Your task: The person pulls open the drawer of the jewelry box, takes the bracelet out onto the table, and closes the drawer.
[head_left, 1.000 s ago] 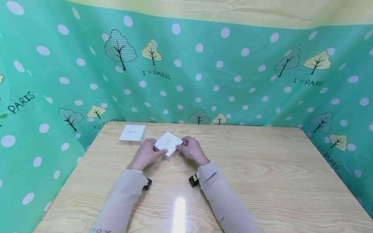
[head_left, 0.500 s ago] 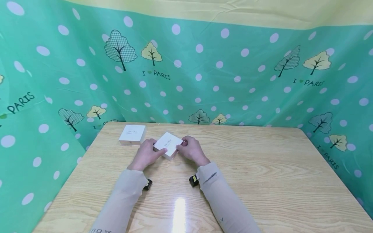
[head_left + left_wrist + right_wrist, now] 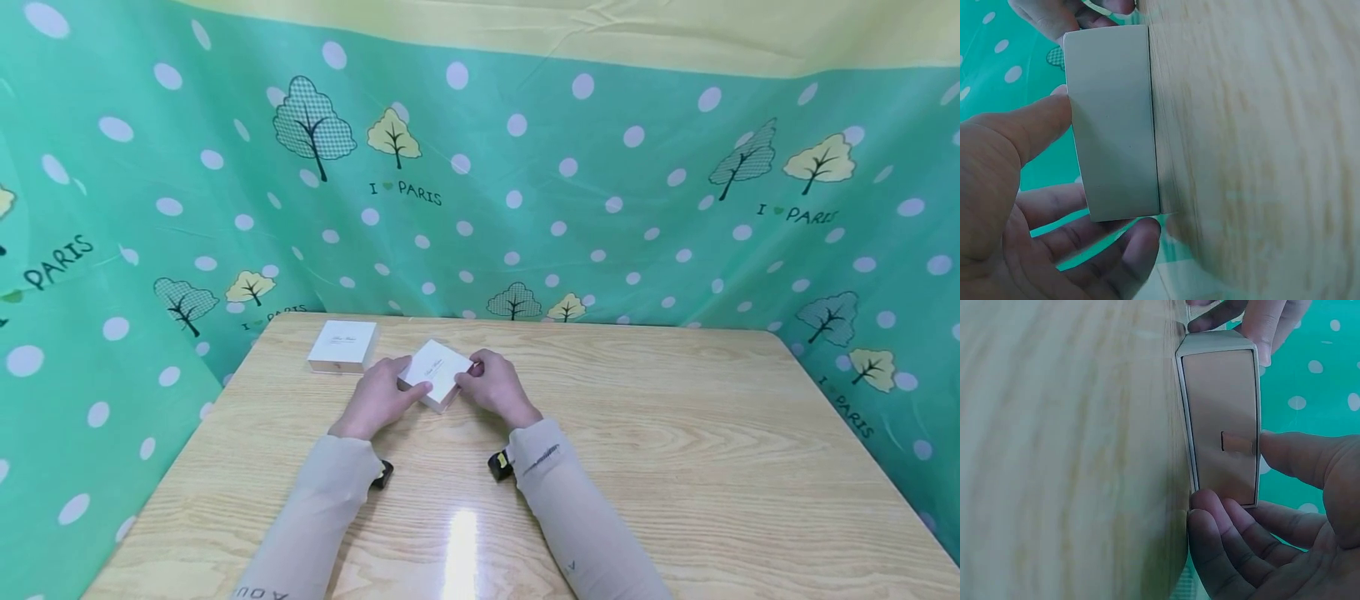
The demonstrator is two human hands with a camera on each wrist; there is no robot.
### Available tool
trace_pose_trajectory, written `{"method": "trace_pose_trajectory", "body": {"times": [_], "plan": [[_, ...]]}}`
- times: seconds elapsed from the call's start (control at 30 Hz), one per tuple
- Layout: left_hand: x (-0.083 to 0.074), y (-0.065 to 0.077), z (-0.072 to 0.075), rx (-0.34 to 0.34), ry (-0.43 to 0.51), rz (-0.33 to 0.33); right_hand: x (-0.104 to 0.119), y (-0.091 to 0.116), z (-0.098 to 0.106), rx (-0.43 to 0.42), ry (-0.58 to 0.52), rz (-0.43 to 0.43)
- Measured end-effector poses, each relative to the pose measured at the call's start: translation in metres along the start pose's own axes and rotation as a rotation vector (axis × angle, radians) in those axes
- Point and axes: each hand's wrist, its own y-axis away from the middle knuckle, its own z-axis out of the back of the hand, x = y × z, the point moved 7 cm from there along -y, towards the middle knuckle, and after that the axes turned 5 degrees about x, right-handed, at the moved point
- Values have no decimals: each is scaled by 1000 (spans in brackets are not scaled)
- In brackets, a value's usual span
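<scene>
A small white drawer-style box (image 3: 435, 368) with fine script on its lid lies turned cornerwise on the table. My left hand (image 3: 377, 398) grips its left corner, thumb on the top edge and fingers round the side; a plain white wall (image 3: 1113, 125) faces the left wrist view. From the right, my right hand (image 3: 497, 388) holds the same box, with the thumb at the top edge and fingertips by the lower corner. The right wrist view shows a pinkish front panel (image 3: 1219, 400) set in a white sleeve, with a short ribbon tab (image 3: 1239, 443) by the thumb.
A second white box (image 3: 342, 343) of the same look stands at the back left, close to my left hand. Beneath is a wooden table (image 3: 675, 433). A green dotted cloth (image 3: 525, 208) hangs along the back and both sides.
</scene>
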Motion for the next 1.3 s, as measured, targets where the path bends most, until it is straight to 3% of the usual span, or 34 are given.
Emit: {"method": "trace_pose_trajectory", "body": {"times": [0.27, 0.8, 1.3], "plan": [[2, -1, -3, 11, 42, -3, -1, 0, -1, -4, 12, -1], [14, -2, -3, 54, 297, 81, 0, 0, 0, -3, 16, 1], [13, -2, 0, 3, 218, 68, 1, 1, 1, -4, 15, -1]]}}
